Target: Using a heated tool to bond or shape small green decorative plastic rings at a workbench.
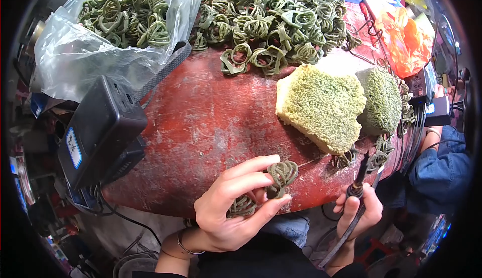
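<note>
Between the thumb and fingers of my left hand (223,210) is a fuzzy green looped ornament (283,173), held over the table's near edge. A second green looped piece (242,206) sits in the hollow of the same hand, partly hidden by the fingers. My right hand (366,210) grips a black soldering iron (358,181) with its dark tip pointing up and away; a flat grey cord runs down from it. Beyond the hands lies a pale yellow foam block (324,110) with green fuzz on top. A darker green-topped block (381,100) stands beside it.
Many similar green pieces are heaped on the red, scuffed table (201,122), at the back (281,17). More fill a clear plastic bag (60,52). A black box (103,127) with cables stands at the left, an orange bag (404,44) at the right. Another person's denim-clad arm (442,177) is at far right.
</note>
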Demonstrator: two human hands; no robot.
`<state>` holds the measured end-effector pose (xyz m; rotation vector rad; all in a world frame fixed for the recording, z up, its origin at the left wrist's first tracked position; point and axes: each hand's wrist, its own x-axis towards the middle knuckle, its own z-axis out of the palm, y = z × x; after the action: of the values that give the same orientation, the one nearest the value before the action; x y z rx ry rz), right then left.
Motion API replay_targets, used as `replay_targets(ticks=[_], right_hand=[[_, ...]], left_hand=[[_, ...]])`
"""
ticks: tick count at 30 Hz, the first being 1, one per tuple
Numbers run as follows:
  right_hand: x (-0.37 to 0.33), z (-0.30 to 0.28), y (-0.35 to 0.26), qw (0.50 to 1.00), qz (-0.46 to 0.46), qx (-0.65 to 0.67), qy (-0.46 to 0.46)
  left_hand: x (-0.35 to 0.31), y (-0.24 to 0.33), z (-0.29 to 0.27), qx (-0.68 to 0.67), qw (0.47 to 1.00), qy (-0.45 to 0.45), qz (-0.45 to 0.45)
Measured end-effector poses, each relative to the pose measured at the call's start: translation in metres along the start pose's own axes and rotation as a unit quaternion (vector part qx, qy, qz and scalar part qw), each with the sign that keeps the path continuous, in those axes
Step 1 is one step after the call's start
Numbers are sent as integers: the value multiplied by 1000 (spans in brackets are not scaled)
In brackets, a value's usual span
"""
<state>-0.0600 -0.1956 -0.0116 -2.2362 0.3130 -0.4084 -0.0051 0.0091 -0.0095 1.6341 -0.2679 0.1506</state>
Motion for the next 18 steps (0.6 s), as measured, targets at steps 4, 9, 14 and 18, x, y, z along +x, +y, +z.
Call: replay_targets(ticks=[4, 9, 14, 18], right_hand=[[-5, 2, 0, 998, -25, 4, -66], [-6, 11, -3, 996, -49, 10, -70], [-8, 5, 1, 994, -46, 27, -95], [-8, 5, 3, 994, -49, 28, -95]], left_hand=[[2, 1, 1, 8, 1000, -3, 5], [1, -1, -1, 1, 1000, -14, 2], [-7, 0, 5, -76, 996, 10, -45], [-6, 1, 8, -144, 987, 33, -68]])
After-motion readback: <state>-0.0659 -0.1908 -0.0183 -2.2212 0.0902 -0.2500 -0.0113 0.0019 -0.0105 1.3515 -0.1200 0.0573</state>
